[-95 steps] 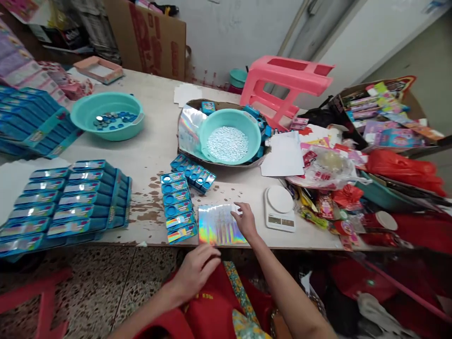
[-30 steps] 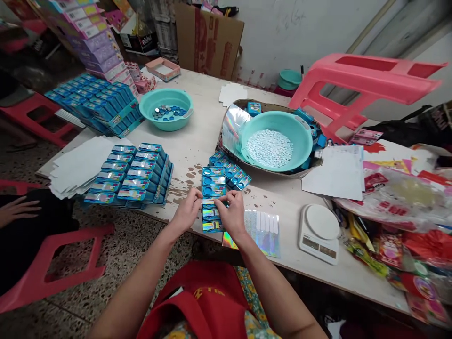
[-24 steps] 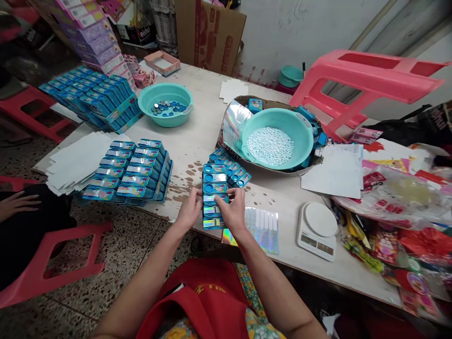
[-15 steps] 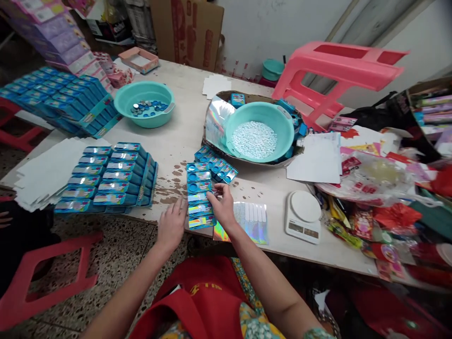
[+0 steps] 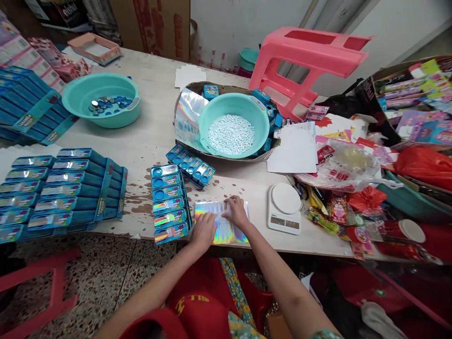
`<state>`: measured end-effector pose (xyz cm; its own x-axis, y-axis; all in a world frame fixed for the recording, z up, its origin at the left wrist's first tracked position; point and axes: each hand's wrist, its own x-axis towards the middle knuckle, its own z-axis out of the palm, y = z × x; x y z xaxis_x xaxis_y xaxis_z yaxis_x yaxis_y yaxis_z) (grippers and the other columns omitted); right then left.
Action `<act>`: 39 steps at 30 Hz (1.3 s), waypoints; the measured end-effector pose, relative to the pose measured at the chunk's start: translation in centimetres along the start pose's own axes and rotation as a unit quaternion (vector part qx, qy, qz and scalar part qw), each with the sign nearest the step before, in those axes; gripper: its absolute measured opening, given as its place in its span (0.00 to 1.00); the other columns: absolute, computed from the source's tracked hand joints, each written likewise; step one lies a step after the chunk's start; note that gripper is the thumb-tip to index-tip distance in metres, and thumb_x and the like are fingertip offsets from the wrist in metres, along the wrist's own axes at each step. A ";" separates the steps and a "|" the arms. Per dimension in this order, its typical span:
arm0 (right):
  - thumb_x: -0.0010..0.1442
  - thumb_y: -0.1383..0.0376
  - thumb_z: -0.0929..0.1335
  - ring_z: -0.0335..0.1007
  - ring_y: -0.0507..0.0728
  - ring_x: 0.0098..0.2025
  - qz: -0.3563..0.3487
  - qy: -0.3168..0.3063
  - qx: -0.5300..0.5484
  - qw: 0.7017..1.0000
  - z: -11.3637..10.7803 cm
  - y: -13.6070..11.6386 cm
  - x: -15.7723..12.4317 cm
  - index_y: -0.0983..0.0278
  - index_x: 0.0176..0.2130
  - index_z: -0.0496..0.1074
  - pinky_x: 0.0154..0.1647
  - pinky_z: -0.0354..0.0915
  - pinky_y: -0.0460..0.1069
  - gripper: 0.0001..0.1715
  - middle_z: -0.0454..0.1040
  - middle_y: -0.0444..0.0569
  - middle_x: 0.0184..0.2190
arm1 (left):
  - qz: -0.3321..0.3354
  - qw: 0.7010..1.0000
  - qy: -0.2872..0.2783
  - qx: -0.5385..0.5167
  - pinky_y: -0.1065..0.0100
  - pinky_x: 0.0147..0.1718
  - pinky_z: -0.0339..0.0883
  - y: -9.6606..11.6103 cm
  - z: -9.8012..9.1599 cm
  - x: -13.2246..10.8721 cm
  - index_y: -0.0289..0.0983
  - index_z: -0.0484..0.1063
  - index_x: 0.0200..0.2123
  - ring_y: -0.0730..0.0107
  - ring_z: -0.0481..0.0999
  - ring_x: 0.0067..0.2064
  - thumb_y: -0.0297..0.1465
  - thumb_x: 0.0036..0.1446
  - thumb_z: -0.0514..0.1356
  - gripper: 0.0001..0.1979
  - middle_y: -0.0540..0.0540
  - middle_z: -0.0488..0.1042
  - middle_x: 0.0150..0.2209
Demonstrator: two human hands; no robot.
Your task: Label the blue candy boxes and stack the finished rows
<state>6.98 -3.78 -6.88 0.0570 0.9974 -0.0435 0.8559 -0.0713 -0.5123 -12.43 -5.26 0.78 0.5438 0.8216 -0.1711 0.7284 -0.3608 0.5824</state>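
Note:
A shiny holographic sticker sheet (image 5: pixel 229 234) lies at the table's front edge. My left hand (image 5: pixel 204 231) rests on its left part, fingers stretched out and lying flat. On the upper part of the same sheet, my right hand (image 5: pixel 237 212) has its thumb and fingers bent together at the surface; any sticker between them is too small to make out. Left of my hands stands a row of blue candy tins (image 5: pixel 168 193) with round windows; the nearer tins carry shiny strips. Behind it, a second slanted row of blue tins (image 5: pixel 192 165) touches the box rim.
A teal basin (image 5: pixel 261 136) of white candies sits in a cardboard box. Another teal basin (image 5: pixel 116 120) holds blue and silver discs. Stacked blue tins (image 5: pixel 88 188) stand left. A white scale (image 5: pixel 285 207) is right, beside heaped packaging (image 5: pixel 339 169) and a pink stool (image 5: pixel 310 56).
Both my hands have left the row of blue tins and moved right onto the sticker sheet. The camera view has shifted, so the table's things appear farther left.

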 end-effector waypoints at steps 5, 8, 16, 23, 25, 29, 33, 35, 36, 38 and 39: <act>0.42 0.62 0.75 0.57 0.64 0.49 -0.032 0.019 0.013 0.999 0.1 0.3 -0.3 0.59 0.45 0.67 0.48 0.60 0.60 0.30 0.63 0.53 0.48 | -0.075 0.986 0.034 0.147 0.53 0.49 0.54 -0.3 2.5 7.6 0.37 0.69 0.44 0.55 0.62 0.49 0.27 0.60 0.49 0.13 0.40 0.69 0.44; 0.48 0.61 0.73 0.57 0.63 0.51 -0.059 0.014 0.018 0.998 0.2 0.7 -0.9 0.59 0.50 0.64 0.50 0.59 0.60 0.30 0.64 0.53 0.50 | -0.066 0.985 0.014 0.159 0.54 0.45 0.54 -0.9 3.1 8.5 0.39 0.72 0.38 0.56 0.62 0.46 0.28 0.60 0.48 0.13 0.41 0.70 0.40; 0.59 0.61 0.65 0.56 0.62 0.55 -0.076 0.037 -0.010 0.996 1.6 0.9 -3.2 0.61 0.49 0.67 0.54 0.57 0.59 0.18 0.64 0.54 0.55 | -0.073 0.986 0.021 0.149 0.56 0.43 0.52 -1.6 3.8 8.5 0.43 0.72 0.40 0.57 0.62 0.45 0.30 0.60 0.49 0.13 0.43 0.70 0.39; 0.60 0.57 0.63 0.56 0.64 0.56 -0.020 0.045 -0.090 0.995 1.3 -0.5 -1.9 0.60 0.59 0.57 0.50 0.59 0.58 0.29 0.58 0.57 0.59 | -0.065 0.987 0.026 0.144 0.56 0.43 0.51 -1.9 4.2 8.6 0.43 0.72 0.40 0.58 0.61 0.44 0.30 0.60 0.49 0.12 0.43 0.70 0.38; 0.62 0.59 0.62 0.54 0.65 0.58 -0.042 0.035 -0.124 0.991 1.7 -0.5 -2.2 0.60 0.59 0.56 0.50 0.58 0.59 0.28 0.57 0.56 0.60 | -0.067 0.988 0.026 0.139 0.56 0.44 0.51 -2.0 4.2 8.7 0.43 0.73 0.39 0.58 0.61 0.45 0.30 0.60 0.50 0.12 0.43 0.70 0.38; 0.64 0.63 0.59 0.49 0.64 0.62 -0.088 0.047 -0.137 0.985 2.5 0.0 -3.6 0.64 0.59 0.56 0.51 0.57 0.58 0.26 0.57 0.56 0.61 | -0.069 0.989 0.029 0.129 0.56 0.43 0.51 -2.1 4.2 8.8 0.43 0.73 0.38 0.57 0.61 0.44 0.30 0.60 0.49 0.12 0.43 0.70 0.38; 0.63 0.63 0.61 0.56 0.62 0.58 -0.101 0.085 -0.103 0.986 2.4 0.4 -3.8 0.65 0.51 0.65 0.51 0.58 0.57 0.18 0.63 0.57 0.56 | -0.062 0.990 0.030 0.125 0.56 0.43 0.50 -2.3 4.3 8.7 0.42 0.72 0.38 0.58 0.60 0.44 0.30 0.60 0.49 0.12 0.43 0.70 0.38; 0.62 0.63 0.61 0.60 0.61 0.54 -0.105 0.098 -0.082 0.986 2.0 0.4 -3.5 0.65 0.44 0.68 0.48 0.60 0.55 0.12 0.67 0.56 0.52 | -0.064 0.989 0.034 0.128 0.56 0.43 0.50 -2.3 4.4 8.7 0.42 0.72 0.38 0.58 0.60 0.44 0.29 0.60 0.49 0.12 0.43 0.69 0.38; 0.62 0.64 0.62 0.62 0.60 0.52 -0.106 0.102 -0.073 0.986 1.7 0.5 -3.3 0.64 0.41 0.69 0.47 0.60 0.55 0.10 0.69 0.55 0.49 | -0.065 0.989 0.036 0.130 0.56 0.44 0.50 -2.4 4.5 8.7 0.42 0.72 0.38 0.58 0.60 0.44 0.29 0.60 0.49 0.12 0.44 0.69 0.38; 0.62 0.64 0.61 0.64 0.59 0.47 -0.105 0.108 -0.056 0.987 1.0 0.5 -2.9 0.63 0.37 0.68 0.44 0.62 0.54 0.08 0.71 0.53 0.45 | -0.067 0.988 0.039 0.132 0.56 0.44 0.50 -2.4 4.6 8.8 0.42 0.72 0.37 0.58 0.60 0.44 0.29 0.60 0.49 0.11 0.43 0.69 0.38; 0.62 0.64 0.61 0.64 0.59 0.45 -0.103 0.108 -0.047 0.988 0.6 0.5 -2.8 0.63 0.36 0.68 0.43 0.62 0.54 0.07 0.72 0.53 0.44 | -0.066 0.988 0.039 0.132 0.56 0.44 0.50 -2.5 4.7 8.8 0.42 0.71 0.37 0.58 0.60 0.44 0.29 0.60 0.50 0.11 0.43 0.69 0.38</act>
<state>6.96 -6.61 -7.59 -0.0227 0.9698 0.2429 0.9043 0.1235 -0.4086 -7.52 0.78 -5.87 0.4100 0.8972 -0.1642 0.8803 -0.3421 0.3288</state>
